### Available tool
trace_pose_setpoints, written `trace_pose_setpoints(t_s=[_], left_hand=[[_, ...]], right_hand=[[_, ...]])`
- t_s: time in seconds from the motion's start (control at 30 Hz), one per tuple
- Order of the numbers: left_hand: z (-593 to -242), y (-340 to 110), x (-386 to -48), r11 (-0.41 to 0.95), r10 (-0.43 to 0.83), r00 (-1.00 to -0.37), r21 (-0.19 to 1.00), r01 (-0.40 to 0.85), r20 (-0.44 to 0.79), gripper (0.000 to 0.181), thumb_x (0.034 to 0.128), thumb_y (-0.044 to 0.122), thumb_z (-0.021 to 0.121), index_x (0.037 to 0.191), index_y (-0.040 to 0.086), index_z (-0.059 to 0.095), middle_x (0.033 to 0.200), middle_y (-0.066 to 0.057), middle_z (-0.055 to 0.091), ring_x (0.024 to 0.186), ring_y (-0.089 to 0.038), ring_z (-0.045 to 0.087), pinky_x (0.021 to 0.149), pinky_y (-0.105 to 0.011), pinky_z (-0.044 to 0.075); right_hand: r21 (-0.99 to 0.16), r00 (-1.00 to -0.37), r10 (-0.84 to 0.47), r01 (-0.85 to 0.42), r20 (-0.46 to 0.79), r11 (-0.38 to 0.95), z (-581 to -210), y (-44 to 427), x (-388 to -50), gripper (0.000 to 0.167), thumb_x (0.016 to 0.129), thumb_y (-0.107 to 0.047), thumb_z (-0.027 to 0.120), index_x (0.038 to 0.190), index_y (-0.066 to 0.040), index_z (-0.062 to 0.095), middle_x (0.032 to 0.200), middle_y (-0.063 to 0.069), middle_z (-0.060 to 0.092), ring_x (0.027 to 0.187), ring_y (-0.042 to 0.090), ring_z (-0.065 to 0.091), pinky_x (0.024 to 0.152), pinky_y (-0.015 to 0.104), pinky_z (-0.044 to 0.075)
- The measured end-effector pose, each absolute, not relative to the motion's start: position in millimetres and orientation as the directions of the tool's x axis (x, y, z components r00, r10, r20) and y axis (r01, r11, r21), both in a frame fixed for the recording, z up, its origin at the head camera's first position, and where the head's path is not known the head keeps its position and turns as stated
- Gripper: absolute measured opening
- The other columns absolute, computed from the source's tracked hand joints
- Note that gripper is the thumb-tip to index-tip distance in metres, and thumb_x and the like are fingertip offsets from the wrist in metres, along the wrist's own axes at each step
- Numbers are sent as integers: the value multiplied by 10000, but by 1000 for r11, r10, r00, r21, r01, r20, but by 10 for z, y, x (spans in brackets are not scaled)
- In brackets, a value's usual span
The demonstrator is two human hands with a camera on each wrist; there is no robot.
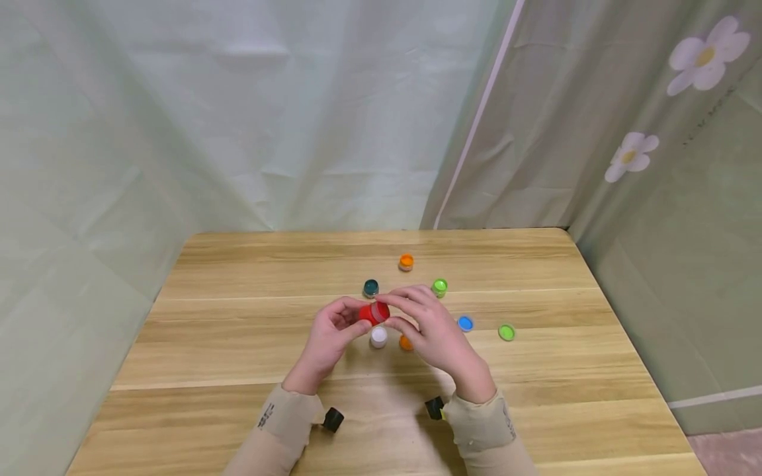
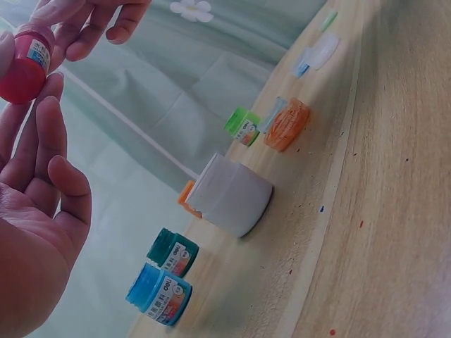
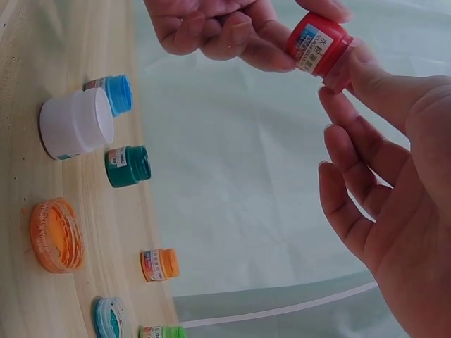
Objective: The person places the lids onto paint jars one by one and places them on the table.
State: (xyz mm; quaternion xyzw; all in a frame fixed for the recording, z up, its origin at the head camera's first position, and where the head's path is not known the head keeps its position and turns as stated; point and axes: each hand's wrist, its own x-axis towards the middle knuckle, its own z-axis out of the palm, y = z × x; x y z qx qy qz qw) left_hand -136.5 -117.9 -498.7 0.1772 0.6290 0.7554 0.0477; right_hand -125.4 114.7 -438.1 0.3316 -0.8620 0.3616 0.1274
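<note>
**A red jar [image 1: 374, 313] held between two hands above the worktop [image 1: 208, 357]**

We see the jar tilted, off the wood. The left hand [image 1: 326, 337] grips its body between thumb and fingers; the right hand [image 1: 431, 327] pinches the translucent lid [image 3: 338, 74] at the other end. We judge this division deliberate: one hand steadies while the other can turn or pull. The right hand's remaining fingers hang free, probably to keep clear of the glossy wall.

Beneath stand a white jar [image 1: 378, 338] and, farther off, a dark green jar [image 1: 371, 288]. A blue lid [image 1: 465, 323] and a green lid [image 1: 507, 332] lie flat to the right, apart from the jars, presumably leaving working room.
</note>
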Motion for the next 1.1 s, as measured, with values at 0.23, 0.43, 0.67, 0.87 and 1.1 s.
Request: trace_pose_setpoints(t_s=[0.23, 0.43, 0.67, 0.87, 1.1], left_hand=[[-4994, -1171, -1354, -205, 298, -930, 966, 157, 214, 264, 962, 51, 798, 1213, 44, 719, 1119, -6, 769, 1010, -189, 671, 891, -288, 559], [-4999, -1161, -1348, -194, 301, -932, 970, 149, 204, 274, 961, 55, 800, 1219, 32, 711, 1114, -5, 763, 1004, -192, 665, 891, -282, 558], [-5007, -1159, -1341, -162, 321, -929, 977, 140, 186, 329, 966, 54, 793, 1261, -31, 675, 1136, -29, 759, 1022, -221, 667, 909, -297, 558], [-5020, -1164, -1345, -149, 322, -930, 980, 135, 177, 327, 969, 48, 787, 1268, -23, 676, 1141, -33, 753, 1026, -228, 662, 908, -299, 554], [-5022, -1172, -1361, -165, 298, -937, 976, 139, 184, 286, 966, 12, 771, 1239, 3, 689, 1136, -17, 754, 1021, -209, 665, 901, -299, 558]], right_hand=[[-583, -809, -445, -587, 385, 562, -4375, 1146, -1235, 387, 990, -274, 787, 1351, -151, 728, 1274, -22, 708, 1223, 182, 576, 1021, 431, 534], [-622, -871, -388, -489, 303, 612, -4391, 1120, -1228, 337, 972, -334, 806, 1248, -152, 745, 1142, -58, 699, 1120, 148, 578, 927, 406, 546], [-638, -901, -351, -429, 253, 640, -4401, 1106, -1220, 283, 965, -400, 800, 1138, -189, 726, 1009, -110, 658, 1027, 124, 564, 856, 377, 525], [-656, -918, -341, -386, 203, 649, -4379, 1102, -1204, 292, 988, -442, 767, 1163, -213, 726, 1025, -121, 661, 1019, 114, 577, 840, 373, 520], [-679, -920, -342, -377, 193, 630, -4354, 1124, -1200, 500, 1054, -493, 654, 1468, -211, 654, 1189, -52, 698, 1168, 168, 609, 953, 445, 539]])
